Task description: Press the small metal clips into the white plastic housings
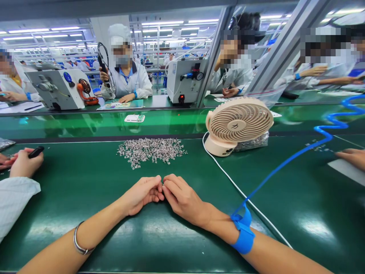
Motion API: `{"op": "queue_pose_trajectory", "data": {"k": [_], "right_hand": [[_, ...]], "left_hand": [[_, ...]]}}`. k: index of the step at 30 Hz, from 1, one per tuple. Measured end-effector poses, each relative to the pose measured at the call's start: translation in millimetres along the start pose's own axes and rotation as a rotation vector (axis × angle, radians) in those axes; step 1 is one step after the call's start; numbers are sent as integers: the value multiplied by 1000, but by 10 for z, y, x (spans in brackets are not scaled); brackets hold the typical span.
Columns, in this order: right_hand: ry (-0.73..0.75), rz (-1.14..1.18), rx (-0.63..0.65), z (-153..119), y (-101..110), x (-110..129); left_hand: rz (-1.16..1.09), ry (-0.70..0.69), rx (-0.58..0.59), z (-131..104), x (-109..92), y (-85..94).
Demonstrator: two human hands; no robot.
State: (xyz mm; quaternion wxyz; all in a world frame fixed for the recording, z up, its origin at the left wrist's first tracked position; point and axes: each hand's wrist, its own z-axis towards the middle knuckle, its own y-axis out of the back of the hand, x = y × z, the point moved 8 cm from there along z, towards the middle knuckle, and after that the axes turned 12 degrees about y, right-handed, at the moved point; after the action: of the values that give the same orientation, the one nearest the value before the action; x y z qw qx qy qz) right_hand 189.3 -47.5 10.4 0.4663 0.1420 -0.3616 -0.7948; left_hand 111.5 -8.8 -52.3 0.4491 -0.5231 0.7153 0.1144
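My left hand [146, 193] and my right hand [182, 198] meet above the green table [119, 243], fingertips nearly touching. Between them shows a sliver of a tiny shiny metal part [162, 184], mostly hidden by the fingers. Both hands are closed in a pinch on it, as far as the small gap shows. Just beyond my fingers lies a loose pile of small silvery metal parts [152, 150]. A blue wrist strap [243, 233] with a coiled cord is on my right wrist, and a metal bangle [77, 239] circles my left forearm.
A beige fan [239, 123] stands right of the pile, its white cable [228, 176] running toward me. The blue cord [281, 167] stretches across the right side. Behind is a conveyor belt [85, 125] carrying a circuit board [134, 118]. Co-workers' hands [24, 163] are at both sides.
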Motion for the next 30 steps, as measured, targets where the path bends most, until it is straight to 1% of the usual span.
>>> {"op": "queue_pose_trajectory", "data": {"k": [6, 13, 24, 30], "right_hand": [[-33, 45, -20, -9, 0, -34], [-72, 84, -31, -17, -14, -75], [-73, 93, -44, -7, 10, -58], [-51, 89, -4, 1, 2, -20]], "left_hand": [[-41, -20, -16, -39, -43, -5], [-24, -31, 18, -38, -49, -31], [4, -32, 14, -26, -30, -18], [8, -29, -4, -21, -23, -14]]}}
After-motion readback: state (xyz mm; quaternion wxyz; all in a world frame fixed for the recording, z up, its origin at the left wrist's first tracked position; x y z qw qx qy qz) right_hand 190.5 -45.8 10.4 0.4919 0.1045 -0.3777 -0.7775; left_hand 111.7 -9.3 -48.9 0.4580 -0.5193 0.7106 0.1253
